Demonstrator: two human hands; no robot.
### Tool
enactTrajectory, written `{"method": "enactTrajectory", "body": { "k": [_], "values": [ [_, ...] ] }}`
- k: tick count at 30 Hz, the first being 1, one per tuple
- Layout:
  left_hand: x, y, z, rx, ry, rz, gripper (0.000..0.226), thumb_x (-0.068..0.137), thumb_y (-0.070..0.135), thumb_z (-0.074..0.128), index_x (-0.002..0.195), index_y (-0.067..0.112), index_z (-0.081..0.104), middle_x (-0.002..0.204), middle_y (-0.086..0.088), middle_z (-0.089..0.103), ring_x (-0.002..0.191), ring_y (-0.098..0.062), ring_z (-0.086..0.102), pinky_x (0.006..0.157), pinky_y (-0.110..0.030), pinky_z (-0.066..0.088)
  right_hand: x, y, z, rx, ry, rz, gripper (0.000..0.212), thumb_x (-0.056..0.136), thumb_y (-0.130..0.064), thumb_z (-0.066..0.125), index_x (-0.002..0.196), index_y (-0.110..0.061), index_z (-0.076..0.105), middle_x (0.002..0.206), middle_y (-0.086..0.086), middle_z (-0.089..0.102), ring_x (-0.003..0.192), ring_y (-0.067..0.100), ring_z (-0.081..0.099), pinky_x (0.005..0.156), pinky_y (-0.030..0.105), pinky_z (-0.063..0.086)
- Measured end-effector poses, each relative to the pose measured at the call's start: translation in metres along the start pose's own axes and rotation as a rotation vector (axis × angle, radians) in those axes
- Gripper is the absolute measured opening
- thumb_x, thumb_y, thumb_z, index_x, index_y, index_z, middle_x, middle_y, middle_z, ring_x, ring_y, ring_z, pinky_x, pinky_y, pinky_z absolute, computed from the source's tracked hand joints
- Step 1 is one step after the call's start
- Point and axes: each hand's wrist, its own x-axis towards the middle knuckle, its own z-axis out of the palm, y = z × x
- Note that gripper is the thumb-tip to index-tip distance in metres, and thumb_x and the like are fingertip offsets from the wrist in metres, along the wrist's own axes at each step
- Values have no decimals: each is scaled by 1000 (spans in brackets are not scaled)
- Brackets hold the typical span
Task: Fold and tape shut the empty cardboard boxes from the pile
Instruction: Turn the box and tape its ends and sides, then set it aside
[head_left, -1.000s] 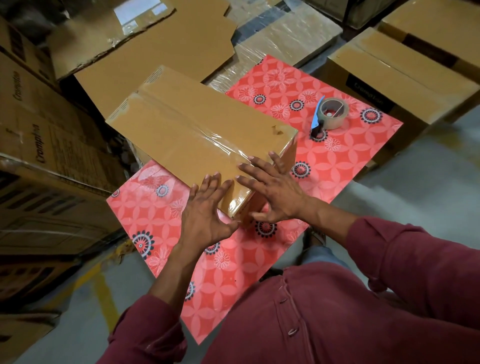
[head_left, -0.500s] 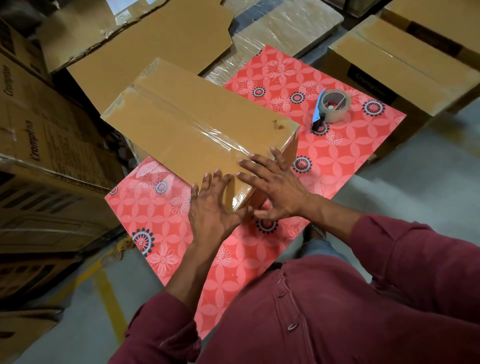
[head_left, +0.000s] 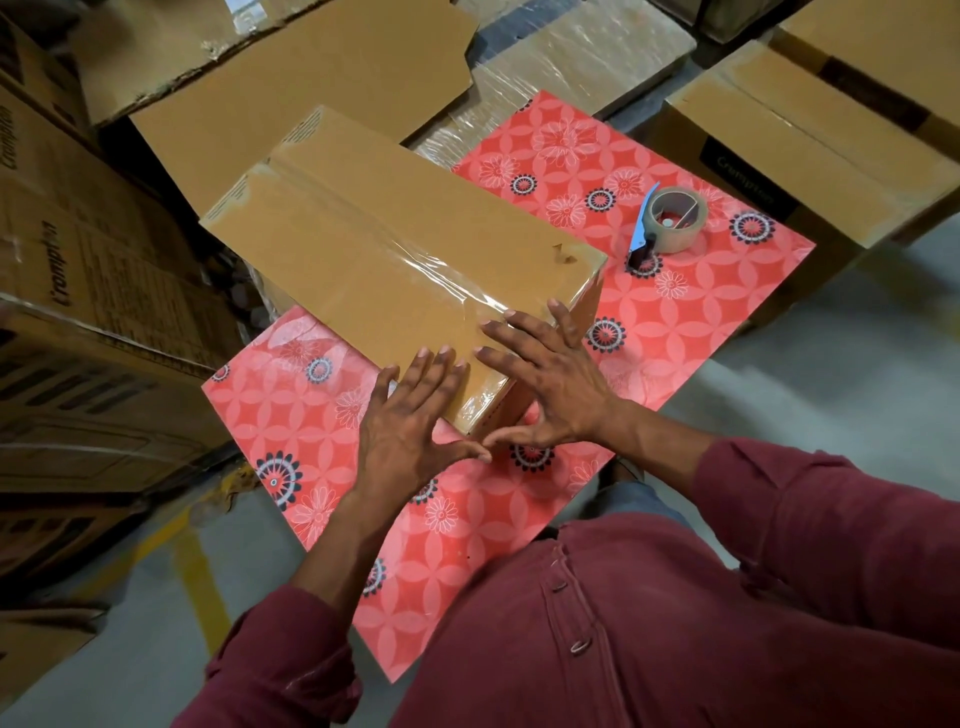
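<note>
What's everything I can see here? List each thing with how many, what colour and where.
Taped cardboard box: one, brown, on the table, clear tape along its top seam.
Tape roll: one, brownish, with a blue-handled cutter, on the table right of the box.
Table: one, red with a flower pattern, in the middle.
Flat cardboard sheets: a few, brown, behind the table.
Printed cartons: several, brown, stacked at left.
Closed cartons: at least two, brown, at upper right.
Floor: grey, with a yellow line at lower left.
Sleeves: two, maroon.
Left hand: open, fingers flat on the box's near end.
Right hand: open, pressing the same end.
</note>
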Motion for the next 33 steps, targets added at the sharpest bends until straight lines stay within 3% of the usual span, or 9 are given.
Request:
{"method": "enactTrajectory", "body": {
  "k": [9, 12, 14, 17, 20, 22, 25, 29, 33],
  "values": [
    [9, -27, -14, -16, -26, 127, 64, 92, 39, 69, 152, 26, 53, 159, 7, 45, 147, -17, 45, 110, -42, 38, -2, 5, -1, -35, -42, -60, 85, 80, -64, 73, 151, -22, 52, 163, 5, 40, 151, 30, 36, 122, 66, 14],
    [10, -28, -25, -160, -96, 93, 73, 82, 52, 73, 148, 25, 56, 160, 4, 45, 149, -17, 41, 113, -42, 38, 2, 6, -20, 70, -76, -57, 81, 83, -66, 71, 149, -23, 55, 161, 5, 43, 151, 28, 37, 122, 62, 18],
    [9, -20, -34, -348, -92, -40, 79, 79, 61, 77, 146, 23, 60, 162, 1, 43, 152, -15, 37, 120, -37, 35, 12, 10, -35, 152, -19, -31, 69, 85, -64, 71, 139, -22, 63, 152, 2, 54, 145, 26, 44, 116, 58, 31],
    [13, -2, -44, -599, 102, -498, 74, 81, 47, 86, 147, 25, 59, 162, 10, 40, 151, 0, 32, 119, -16, 29, 50, 38, -50, 155, 21, 166, 60, 88, -58, 65, 136, -22, 65, 147, 3, 59, 139, 29, 50, 109, 54, 40],
    [38, 4, -51, -677, 250, -1029, 79, 87, 39, 84, 155, 26, 46, 163, 6, 40, 150, -8, 34, 121, -30, 33, 111, 67, -61, 252, -107, 478, 68, 91, -56, 59, 146, -15, 56, 151, 13, 54, 136, 33, 53, 112, 44, 42],
    [61, 1, -58, -870, 316, -1222, 82, 90, 37, 81, 158, 21, 38, 154, 8, 45, 144, -17, 43, 113, -33, 38, 148, 78, -61, 288, -279, 616, 67, 97, -47, 64, 150, -10, 49, 148, 16, 56, 130, 35, 57, 105, 40, 44],
    [84, -18, -55, -1139, 413, -1372, 68, 88, 35, 81, 144, 16, 47, 137, 13, 52, 122, -14, 54, 99, -29, 41, 178, 80, -52, 224, -470, 693, 49, 98, -51, 61, 122, -9, 59, 118, 20, 69, 105, 36, 65, 86, 39, 51],
    [82, -60, -43, -1094, 385, -1469, 75, 57, 60, 79, 117, 19, 62, 114, 2, 73, 106, -23, 68, 100, -44, 54, 175, 60, -51, 69, -518, 650, 46, 88, -61, 64, 85, -16, 57, 86, 7, 66, 85, 31, 66, 73, 36, 55],
    [57, -94, -45, -877, 273, -1430, 65, 61, 68, 73, 109, 25, 68, 103, 6, 75, 96, -24, 71, 95, -48, 58, 147, 19, -67, 10, -578, 543, 52, 81, -68, 71, 87, -20, 52, 94, 6, 69, 92, 31, 68, 64, 31, 41]
  ]
}}
